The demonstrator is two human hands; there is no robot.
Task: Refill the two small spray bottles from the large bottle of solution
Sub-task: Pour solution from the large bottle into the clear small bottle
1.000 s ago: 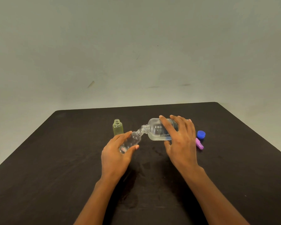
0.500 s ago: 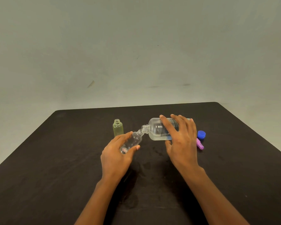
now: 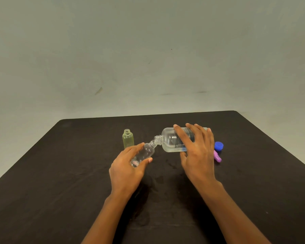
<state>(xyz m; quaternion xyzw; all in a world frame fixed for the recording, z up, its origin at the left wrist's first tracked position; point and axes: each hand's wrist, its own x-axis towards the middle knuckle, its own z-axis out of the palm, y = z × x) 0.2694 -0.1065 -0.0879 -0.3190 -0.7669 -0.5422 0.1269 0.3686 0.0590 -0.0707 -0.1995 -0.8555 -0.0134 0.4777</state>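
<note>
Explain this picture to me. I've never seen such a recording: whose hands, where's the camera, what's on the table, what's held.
No machine here: a person works bare-handed, filmed by one head-worn camera looking down. The left hand holds a small clear bottle, tilted; the right hand grips the large bottle, tipped sideways, its open neck at the small one's mouth. On the dark table stands an uncapped yellowish bottle; a blue cap and a purple piece lie beside the right hand.

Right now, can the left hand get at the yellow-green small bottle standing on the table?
Probably not yet: the left hand grips the clear small bottle at the large bottle's mouth. The yellow-green bottle stands close behind it, nothing between.
</note>
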